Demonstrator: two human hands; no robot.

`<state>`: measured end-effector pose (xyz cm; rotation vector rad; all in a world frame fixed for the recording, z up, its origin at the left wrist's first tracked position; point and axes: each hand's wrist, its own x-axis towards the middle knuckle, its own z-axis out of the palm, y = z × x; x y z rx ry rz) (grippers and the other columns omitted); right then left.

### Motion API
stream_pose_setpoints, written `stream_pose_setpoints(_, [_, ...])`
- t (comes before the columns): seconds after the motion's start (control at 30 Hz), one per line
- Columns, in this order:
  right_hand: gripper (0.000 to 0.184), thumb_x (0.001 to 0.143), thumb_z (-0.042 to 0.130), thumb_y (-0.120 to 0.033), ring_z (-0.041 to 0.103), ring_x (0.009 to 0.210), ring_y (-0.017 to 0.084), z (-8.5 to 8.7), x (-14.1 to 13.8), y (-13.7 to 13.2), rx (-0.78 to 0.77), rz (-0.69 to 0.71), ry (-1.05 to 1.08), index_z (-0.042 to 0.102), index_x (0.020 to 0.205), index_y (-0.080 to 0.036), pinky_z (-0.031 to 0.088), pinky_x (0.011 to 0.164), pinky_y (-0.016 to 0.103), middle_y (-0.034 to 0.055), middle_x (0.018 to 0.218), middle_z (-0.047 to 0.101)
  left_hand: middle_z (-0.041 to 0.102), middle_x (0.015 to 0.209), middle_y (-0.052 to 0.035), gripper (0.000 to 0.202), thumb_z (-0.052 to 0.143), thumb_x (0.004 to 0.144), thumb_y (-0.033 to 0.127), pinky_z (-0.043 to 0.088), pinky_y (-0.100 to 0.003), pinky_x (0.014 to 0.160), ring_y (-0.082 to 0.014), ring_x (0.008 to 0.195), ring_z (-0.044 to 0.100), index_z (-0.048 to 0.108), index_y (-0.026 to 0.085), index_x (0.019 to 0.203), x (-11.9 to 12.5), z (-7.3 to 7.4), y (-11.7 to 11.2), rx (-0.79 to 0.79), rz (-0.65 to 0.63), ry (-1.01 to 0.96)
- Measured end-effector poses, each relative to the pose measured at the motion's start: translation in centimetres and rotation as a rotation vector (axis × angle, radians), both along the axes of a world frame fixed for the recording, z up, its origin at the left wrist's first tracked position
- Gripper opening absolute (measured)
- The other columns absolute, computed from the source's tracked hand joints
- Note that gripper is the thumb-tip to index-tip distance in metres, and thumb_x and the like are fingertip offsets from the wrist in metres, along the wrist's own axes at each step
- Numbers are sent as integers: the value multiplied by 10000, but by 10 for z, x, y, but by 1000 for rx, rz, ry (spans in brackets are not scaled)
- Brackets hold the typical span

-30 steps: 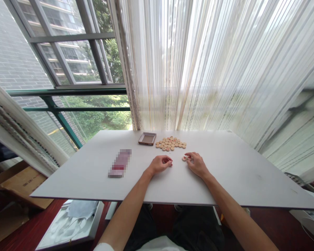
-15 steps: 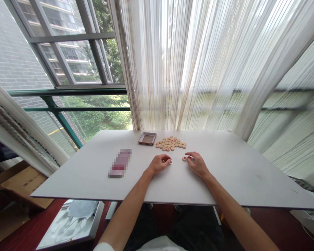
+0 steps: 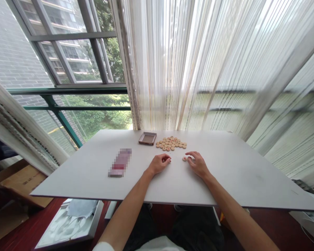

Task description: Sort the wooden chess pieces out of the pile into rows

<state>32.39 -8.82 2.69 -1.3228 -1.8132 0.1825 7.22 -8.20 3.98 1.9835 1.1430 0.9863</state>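
Observation:
Just left of my right hand (image 3: 197,164), a single round Chinese chess piece (image 3: 184,158) with a red mark lies on the white table. My right hand rests low over the tabletop, its thumb and forefinger apart, the thumb close to that piece. Opposite it, my left hand (image 3: 159,164) is curled, with its fingers drawn in towards the thumb. Whatever those fingers may hold is hidden from view. Beyond both hands, several pale wooden Chinese chess pieces (image 3: 170,143) sit packed in a loose cluster, some showing red or dark marks.
A shallow open box (image 3: 147,143) stands behind the pieces to the left. A blurred, pinkish flat item (image 3: 120,163) lies on the table's left part (image 3: 81,174). Sheer curtains (image 3: 162,69) hang along the far edge. Cardboard boxes (image 3: 18,181) stand at lower left.
Both hands stay nearly in place. A dark red spot by the right thumb no longer shows, and the red mark on the single piece is clearer. The view shifts slightly.

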Motion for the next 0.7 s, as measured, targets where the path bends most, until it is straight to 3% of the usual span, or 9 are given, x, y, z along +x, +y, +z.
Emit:
stream_pose_setpoints(0.37, [304,894,488,-354,616,1034,224,-2,3,10,-111,-31,86,650,1115,-222,504,865,355,85,1119,649,749,838,-37,245,556,866,358,477,-255,693,-153,730,642,708,181,942,0,-1,0,18,18,19])
stream_pose_setpoints(0.53, [375,875,529,-417,663,959,230,8,8,38,-285,-109,-18,650,1154,-198,527,757,314,120,1099,662,751,822,-34,251,553,862,358,483,-259,694,-155,716,645,711,182,946,0,-1,0,6,21,21])
stream_pose_setpoints(0.7, [333,805,622,-358,683,858,215,18,2,75,-295,-112,-73,681,1088,-192,512,673,277,111,1030,684,751,810,-35,274,545,857,368,485,-264,690,-160,715,644,715,178,958,-1,-1,0,5,29,32])
